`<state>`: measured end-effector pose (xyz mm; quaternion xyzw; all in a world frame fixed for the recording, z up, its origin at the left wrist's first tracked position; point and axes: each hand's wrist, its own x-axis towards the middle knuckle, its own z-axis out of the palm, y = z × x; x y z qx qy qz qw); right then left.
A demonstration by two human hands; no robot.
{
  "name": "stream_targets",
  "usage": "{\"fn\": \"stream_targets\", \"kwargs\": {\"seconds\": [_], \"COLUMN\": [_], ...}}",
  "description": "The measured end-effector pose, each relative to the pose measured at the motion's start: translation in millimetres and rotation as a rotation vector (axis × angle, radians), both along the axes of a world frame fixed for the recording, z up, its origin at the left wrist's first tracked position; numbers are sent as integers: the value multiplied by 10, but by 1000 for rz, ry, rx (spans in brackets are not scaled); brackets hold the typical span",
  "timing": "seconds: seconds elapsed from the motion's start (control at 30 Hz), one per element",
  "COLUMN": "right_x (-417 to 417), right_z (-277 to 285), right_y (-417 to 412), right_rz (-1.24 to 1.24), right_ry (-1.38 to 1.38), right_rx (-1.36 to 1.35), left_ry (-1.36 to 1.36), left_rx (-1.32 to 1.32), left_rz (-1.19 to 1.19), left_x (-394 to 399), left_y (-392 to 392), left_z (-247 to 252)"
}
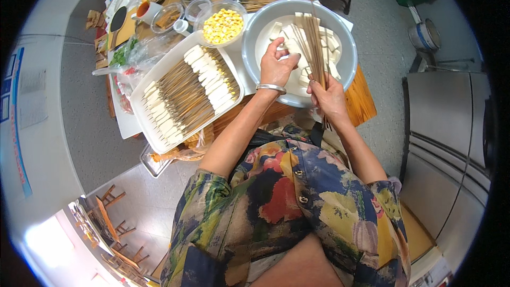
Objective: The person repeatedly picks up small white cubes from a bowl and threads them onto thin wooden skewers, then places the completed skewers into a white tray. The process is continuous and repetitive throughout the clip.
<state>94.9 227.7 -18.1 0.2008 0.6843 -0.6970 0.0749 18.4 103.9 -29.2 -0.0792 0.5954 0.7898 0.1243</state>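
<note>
My right hand point(330, 97) grips a bundle of thin bamboo skewers point(312, 44), which fan out over a large grey-blue basin point(249, 61). My left hand point(275, 65), with a metal bangle at the wrist, is over the basin's left part. Its fingers are curled but apart, and I see nothing in them. Pale white rectangular pieces point(334, 44), perhaps tofu, lie in whitish liquid in the basin. To the left, a white plastic tray point(145, 135) bears rows of skewers point(183, 87) with similar white pieces and yellow bits on them.
A clear bowl of yellow corn kernels point(223, 26) stands between tray and basin. More bare skewers point(275, 0) lie behind the basin. Small tubs, a mug point(148, 12) and plastic bags point(151, 54) crowd the table's left. A steel refrigerator point(438, 103) stands at right.
</note>
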Motion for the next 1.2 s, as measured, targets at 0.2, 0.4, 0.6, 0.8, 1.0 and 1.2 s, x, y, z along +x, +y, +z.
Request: {"fn": "stream_targets", "kwargs": {"seconds": [0.2,0.4,0.6,0.8,1.0,1.2], "right_x": [42,86,121,105,69,-15], "right_z": [118,188,132,182,207,385], "right_y": [72,47,48,17,-20,-124], "right_rz": [-37,-5,-12,-1,30,88], "right_ry": [-11,-13,42,40,54,45], "right_rx": [-64,0,-29,-34,-41,-63], "left_ry": [484,665,564,635,753,22], "left_rx": [-777,-1503,-1658,-1703,-1518,-238], "left_rz": [180,-114,-271,-237,-131,-85], "left_x": [-654,-1327,-1441,-1461,-1466,-1314], "left_y": [-772,-1183,-1133,-1121,-1226,-1251], "left_z": [214,-6,-32,-69,-110,193]}}
